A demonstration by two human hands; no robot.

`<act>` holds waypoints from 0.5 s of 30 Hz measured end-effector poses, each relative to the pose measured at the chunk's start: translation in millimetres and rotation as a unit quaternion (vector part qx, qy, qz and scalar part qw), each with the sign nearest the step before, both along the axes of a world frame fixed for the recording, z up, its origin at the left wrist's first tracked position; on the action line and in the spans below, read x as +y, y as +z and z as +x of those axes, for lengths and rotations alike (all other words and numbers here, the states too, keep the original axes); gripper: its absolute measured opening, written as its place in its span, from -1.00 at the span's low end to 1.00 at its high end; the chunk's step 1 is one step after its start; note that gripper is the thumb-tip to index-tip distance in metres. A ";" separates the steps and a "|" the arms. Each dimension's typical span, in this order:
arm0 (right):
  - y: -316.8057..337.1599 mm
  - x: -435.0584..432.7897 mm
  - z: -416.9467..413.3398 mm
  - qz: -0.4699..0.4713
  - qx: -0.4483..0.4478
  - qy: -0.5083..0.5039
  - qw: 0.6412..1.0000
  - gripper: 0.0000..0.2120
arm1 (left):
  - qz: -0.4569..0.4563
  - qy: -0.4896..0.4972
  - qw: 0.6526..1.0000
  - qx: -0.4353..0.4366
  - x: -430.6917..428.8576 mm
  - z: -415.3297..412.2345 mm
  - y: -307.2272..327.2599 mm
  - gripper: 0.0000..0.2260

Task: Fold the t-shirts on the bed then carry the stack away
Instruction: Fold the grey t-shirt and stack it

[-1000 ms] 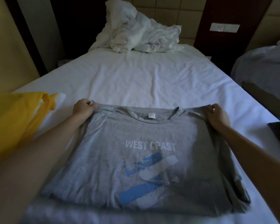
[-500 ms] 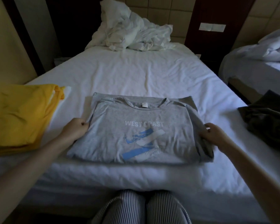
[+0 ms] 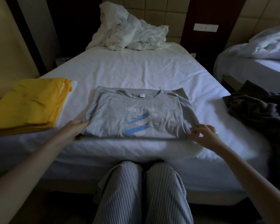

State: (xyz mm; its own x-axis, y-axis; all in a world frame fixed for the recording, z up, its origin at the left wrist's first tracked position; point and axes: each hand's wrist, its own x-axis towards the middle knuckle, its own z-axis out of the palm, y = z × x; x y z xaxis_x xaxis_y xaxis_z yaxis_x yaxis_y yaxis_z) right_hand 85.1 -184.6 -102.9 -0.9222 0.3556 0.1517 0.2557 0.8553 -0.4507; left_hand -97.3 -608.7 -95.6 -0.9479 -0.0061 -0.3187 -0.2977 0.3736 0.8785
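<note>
A folded grey t-shirt [image 3: 136,113] with "WEST COAST" lettering and blue stripes lies flat near the front edge of the bed [image 3: 144,73], collar away from me. My left hand [image 3: 74,130] grips its near left corner, thumb on top and fingers under the edge. My right hand [image 3: 204,135] hovers at the near right corner with fingers spread and loosely bent, the tips just touching the fabric. A folded yellow t-shirt stack [image 3: 26,104] sits on the bed to the left. A dark crumpled garment [image 3: 257,110] lies to the right.
A rumpled white duvet [image 3: 129,36] is heaped at the head of the bed. A second bed [image 3: 257,59] stands at the right across a narrow gap. My striped trouser legs [image 3: 142,191] press against the bed's front edge.
Both hands slid from the shirt's shoulders down its sides to the near corners. My right hand has loosened its pinch and spread its fingers. The shirt now lies flat.
</note>
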 end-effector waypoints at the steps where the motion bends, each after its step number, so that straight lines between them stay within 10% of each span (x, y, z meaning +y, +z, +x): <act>1: 0.7 2.1 3.0 0.001 0.007 -0.012 1.000 -0.66 | 0.047 0.027 0.999 0.000 -2.1 4.0 -1.0 -0.73; 8: 6.2 3.7 31.2 -0.097 -0.063 -0.138 0.984 -0.35 | 0.068 0.102 0.991 0.047 -8.7 21.5 -18.9 -0.78; 15: 20.6 -11.5 29.5 -0.444 0.105 -0.191 0.869 -0.76 | 0.174 0.106 0.978 -0.040 -7.0 21.3 -5.4 -0.91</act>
State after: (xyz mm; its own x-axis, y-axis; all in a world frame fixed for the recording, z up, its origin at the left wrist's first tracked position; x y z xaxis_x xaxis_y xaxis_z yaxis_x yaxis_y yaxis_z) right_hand 114.6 -196.1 -82.3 -0.6961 0.6926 -0.1888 0.2770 0.0166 -0.9607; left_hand -76.0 -615.7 -100.9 -0.9090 -0.0774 -0.4096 -0.4092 -0.0218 0.9122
